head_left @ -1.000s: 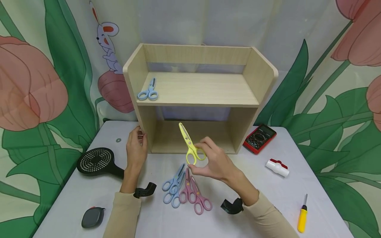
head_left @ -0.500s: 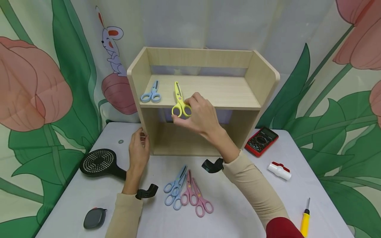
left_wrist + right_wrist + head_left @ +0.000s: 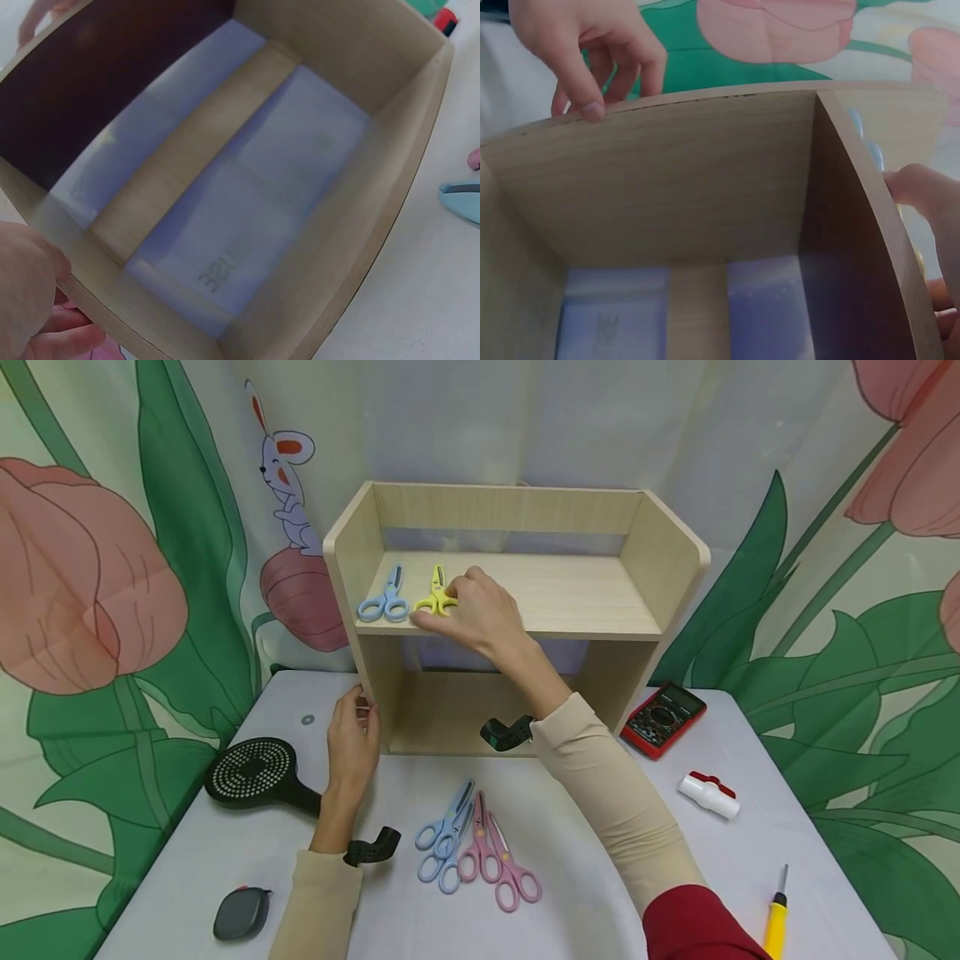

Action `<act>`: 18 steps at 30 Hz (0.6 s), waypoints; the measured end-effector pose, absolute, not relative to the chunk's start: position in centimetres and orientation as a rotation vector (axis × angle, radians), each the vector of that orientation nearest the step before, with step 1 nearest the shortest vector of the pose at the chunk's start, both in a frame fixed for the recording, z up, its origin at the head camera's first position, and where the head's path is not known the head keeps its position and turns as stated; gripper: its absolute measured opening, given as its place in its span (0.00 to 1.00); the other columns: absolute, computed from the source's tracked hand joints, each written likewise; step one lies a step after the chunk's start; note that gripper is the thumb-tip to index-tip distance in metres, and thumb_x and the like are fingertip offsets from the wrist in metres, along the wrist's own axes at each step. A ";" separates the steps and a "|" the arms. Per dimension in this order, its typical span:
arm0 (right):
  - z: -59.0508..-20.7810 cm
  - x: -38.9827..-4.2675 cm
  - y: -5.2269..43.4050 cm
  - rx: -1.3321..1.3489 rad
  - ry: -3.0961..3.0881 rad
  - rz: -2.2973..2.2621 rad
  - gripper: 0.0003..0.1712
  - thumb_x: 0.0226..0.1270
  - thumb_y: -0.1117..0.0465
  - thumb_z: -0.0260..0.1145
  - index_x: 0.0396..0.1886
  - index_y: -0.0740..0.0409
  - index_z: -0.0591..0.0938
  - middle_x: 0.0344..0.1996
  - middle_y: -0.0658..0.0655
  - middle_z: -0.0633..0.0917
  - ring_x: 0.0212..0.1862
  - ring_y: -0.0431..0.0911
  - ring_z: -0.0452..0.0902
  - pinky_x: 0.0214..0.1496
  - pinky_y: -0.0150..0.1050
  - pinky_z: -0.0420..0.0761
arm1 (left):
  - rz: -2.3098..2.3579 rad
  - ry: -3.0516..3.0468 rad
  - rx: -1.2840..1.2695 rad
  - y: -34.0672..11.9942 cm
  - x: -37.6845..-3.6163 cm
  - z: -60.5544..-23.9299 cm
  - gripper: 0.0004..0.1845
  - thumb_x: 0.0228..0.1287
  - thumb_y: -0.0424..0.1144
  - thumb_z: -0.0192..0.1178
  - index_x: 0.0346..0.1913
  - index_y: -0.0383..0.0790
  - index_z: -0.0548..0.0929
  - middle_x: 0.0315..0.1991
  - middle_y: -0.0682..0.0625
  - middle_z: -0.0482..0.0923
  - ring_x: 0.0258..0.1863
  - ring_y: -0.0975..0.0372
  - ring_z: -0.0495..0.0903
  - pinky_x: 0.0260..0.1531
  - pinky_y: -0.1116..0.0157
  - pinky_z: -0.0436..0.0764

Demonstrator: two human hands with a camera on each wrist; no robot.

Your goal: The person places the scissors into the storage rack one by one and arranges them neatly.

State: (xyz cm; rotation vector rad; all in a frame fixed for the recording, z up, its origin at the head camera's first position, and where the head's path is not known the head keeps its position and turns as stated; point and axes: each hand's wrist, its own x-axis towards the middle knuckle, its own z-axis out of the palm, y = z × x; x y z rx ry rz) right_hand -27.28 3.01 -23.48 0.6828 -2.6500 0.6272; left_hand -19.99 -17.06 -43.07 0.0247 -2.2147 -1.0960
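My right hand pinches the handles of the yellow scissors on the upper board of a two-tier wooden shelf. Their blades point to the back; the fingers cover part of the handles. Just left of them lie light blue scissors, also blades to the back. My left hand grips the front edge of the shelf's left side panel, low down. In the right wrist view its thumb lies on that edge, with the fingers outside. The left wrist view shows the left hand at the panel too.
On the table before the shelf lie blue scissors and pink scissors. A black shower head and a grey tape measure are at left. At right are a red multimeter, a white valve and a yellow screwdriver.
My right hand has carried the yellow scissors from above the table up and left onto the upper board, beside the blue scissors. The left hand has stayed at the side panel.
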 end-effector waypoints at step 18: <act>-25.1 -24.2 5.0 0.762 -2.395 0.611 0.43 0.55 0.33 0.72 0.58 0.62 0.81 0.47 0.60 0.78 0.46 0.52 0.72 0.46 0.44 0.77 | -1.092 -2.199 -0.022 -17.3 -20.2 -43.1 0.20 0.73 0.31 0.56 0.64 0.30 0.71 0.49 0.32 0.76 0.46 0.45 0.83 0.45 0.51 0.87</act>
